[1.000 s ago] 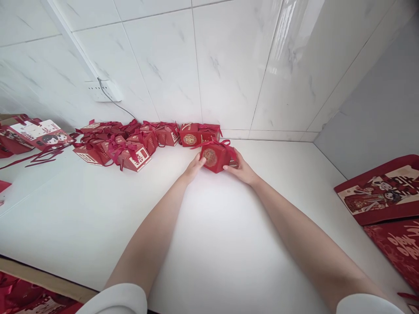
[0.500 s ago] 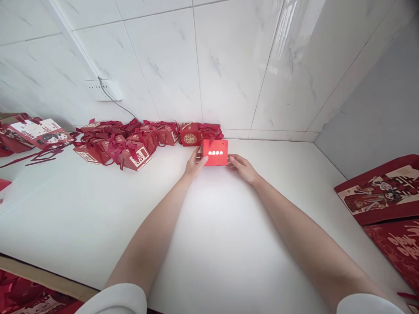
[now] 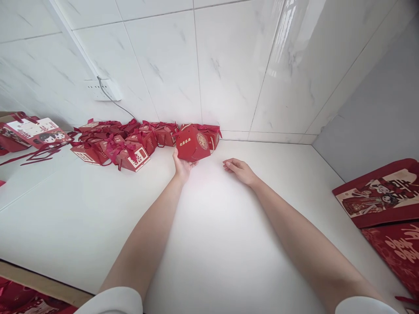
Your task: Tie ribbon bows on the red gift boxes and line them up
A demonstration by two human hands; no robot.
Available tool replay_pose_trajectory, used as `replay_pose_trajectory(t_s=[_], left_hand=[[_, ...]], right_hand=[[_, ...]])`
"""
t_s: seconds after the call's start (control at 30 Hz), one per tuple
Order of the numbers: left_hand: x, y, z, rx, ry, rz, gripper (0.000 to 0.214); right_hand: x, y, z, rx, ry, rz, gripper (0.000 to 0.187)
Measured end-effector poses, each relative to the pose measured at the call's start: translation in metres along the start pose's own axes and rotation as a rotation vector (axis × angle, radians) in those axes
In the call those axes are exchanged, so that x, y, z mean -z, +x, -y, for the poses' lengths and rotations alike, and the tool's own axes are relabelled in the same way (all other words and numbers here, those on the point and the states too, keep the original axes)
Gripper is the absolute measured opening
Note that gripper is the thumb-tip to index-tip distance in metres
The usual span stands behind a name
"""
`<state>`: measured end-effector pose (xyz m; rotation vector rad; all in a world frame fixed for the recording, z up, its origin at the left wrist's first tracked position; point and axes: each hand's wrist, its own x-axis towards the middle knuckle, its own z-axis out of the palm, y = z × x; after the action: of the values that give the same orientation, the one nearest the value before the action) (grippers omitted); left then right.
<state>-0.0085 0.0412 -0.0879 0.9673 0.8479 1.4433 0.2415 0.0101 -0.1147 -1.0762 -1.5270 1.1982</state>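
Observation:
My left hand is closed around the lower left of a small red gift box, with the fingers reaching beneath it. Gold lettering and a round gold emblem show on its faces, and it is tilted, one corner toward me. Behind it, by the wall, another red gift box with a ribbon is partly hidden. To the right, my right hand is apart from the box, low over the white table. Its fingers are loosely bent, not wrapped around anything, and it looks open.
Several ribboned red boxes are clustered left along the tiled wall. A larger printed box lies farther left. Red bags line the right edge. A cable hangs from the wall socket. An open carton stands at bottom left.
The box has shifted left and turned, so its emblem face now shows. My right hand has come off it, while my left hand moved left with it.

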Motion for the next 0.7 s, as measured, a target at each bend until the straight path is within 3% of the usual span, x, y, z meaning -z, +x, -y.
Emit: replay_pose_trajectory(t_s=[0.23,0.5,0.7], left_hand=[[-0.001,-0.003,-0.004,0.074,-0.184,0.029,0.063],[0.0,-0.008,-0.01,0.424,-0.373,0.299,0.08],[0.0,-0.011,-0.009,0.386,-0.307,0.416,0.072]], right_hand=[[0.0,0.003,-0.005,-0.007,-0.004,0.0,0.04],[0.0,0.002,-0.003,-0.008,0.011,-0.002,0.039],[-0.001,0.001,-0.003,0.004,0.02,-0.01,0.037]])
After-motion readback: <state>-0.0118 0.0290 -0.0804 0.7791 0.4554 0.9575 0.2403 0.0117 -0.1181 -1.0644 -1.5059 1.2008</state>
